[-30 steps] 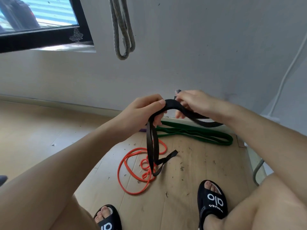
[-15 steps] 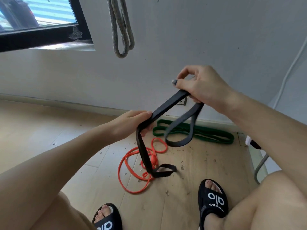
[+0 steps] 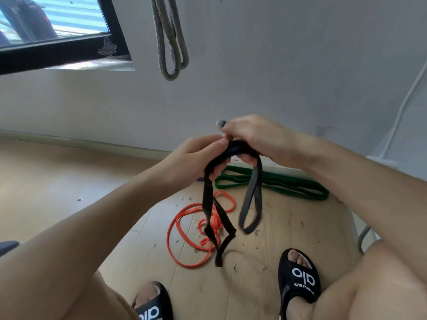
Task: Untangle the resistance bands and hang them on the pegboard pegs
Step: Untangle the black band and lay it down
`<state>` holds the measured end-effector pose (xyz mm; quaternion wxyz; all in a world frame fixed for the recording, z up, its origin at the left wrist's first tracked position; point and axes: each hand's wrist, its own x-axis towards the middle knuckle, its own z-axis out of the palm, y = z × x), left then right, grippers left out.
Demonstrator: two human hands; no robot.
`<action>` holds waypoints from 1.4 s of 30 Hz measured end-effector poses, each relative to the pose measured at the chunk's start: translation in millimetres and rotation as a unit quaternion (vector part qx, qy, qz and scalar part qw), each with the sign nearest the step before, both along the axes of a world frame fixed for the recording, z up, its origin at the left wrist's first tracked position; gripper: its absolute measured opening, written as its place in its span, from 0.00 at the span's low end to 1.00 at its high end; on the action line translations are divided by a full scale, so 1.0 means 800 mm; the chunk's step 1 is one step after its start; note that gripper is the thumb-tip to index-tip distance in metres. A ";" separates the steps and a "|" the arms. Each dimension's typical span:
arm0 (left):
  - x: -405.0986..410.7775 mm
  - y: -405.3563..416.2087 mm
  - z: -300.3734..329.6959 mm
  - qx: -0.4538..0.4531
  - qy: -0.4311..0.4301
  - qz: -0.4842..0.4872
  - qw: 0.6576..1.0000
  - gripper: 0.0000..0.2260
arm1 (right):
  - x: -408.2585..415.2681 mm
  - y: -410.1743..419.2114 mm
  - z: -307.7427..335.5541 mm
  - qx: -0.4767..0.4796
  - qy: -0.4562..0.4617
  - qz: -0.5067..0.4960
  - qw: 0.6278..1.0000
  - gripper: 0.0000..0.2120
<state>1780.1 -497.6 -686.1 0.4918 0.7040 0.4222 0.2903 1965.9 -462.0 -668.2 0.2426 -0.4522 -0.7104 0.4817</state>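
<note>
Black band [image 3: 231, 151] gripped by both hands, loops dangling.

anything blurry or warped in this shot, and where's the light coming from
Head view: the black band's right loop is motion-blurred; the floor edge and wall bow from wide-angle distortion; daylight enters from the window at upper left, soft, without harsh shadows.

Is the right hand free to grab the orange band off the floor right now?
Probably not yet. The right hand grips the black band, and so does the left hand. The orange band lies on the floor below with nothing covering it, so letting go and bending down should work.
</note>
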 end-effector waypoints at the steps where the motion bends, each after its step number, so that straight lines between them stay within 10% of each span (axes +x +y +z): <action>1: -0.001 0.000 -0.001 -0.015 0.007 -0.001 1.000 0.15 | -0.002 -0.001 -0.001 0.033 -0.026 -0.008 0.999 0.17; 10: -0.017 0.001 -0.017 -0.094 0.060 -0.040 0.993 0.18 | 0.010 -0.001 0.010 0.154 -0.056 -0.092 0.982 0.08; 21: -0.016 -0.004 -0.005 -0.089 -0.037 0.011 0.995 0.12 | -0.002 -0.013 0.007 0.020 -0.046 -0.012 0.999 0.22; 27: -0.017 -0.002 -0.004 -0.184 -0.079 -0.015 0.980 0.19 | -0.009 -0.016 0.007 0.127 -0.034 -0.041 0.990 0.06; 42: -0.020 0.002 -0.007 -0.182 -0.070 -0.075 0.978 0.15 | -0.004 -0.013 0.010 0.124 0.002 -0.067 0.990 0.08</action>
